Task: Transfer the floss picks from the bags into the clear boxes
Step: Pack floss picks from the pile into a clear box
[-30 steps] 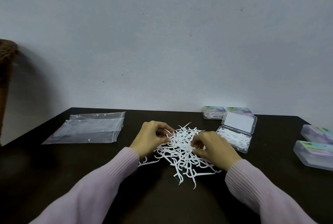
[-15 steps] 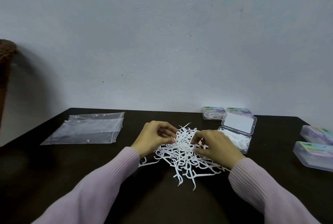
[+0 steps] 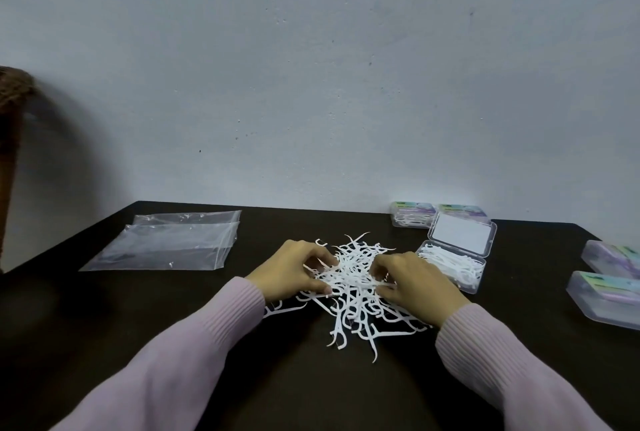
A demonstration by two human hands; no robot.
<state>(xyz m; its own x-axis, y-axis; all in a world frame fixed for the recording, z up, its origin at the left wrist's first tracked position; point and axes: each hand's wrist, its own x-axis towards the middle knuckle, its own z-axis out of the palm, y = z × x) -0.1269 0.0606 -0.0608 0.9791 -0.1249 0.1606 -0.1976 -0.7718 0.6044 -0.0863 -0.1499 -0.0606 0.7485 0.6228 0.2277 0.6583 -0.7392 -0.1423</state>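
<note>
A loose pile of white floss picks lies in the middle of the dark table. My left hand sits at the pile's left side, fingers curled round some picks. My right hand is at the right side, its fingers pinching picks in the heap. Just right of the pile stands an open clear box with picks inside and its lid raised at the back. Two flat clear bags lie at the far left.
Two shut boxes with coloured labels stand against the wall behind the open box. Two more shut boxes sit at the table's right edge. A brown object stands off the table at far left.
Both hands have drawn closer together over the pile and gathered picks between their fingers. The pile has bunched up slightly towards the middle.
</note>
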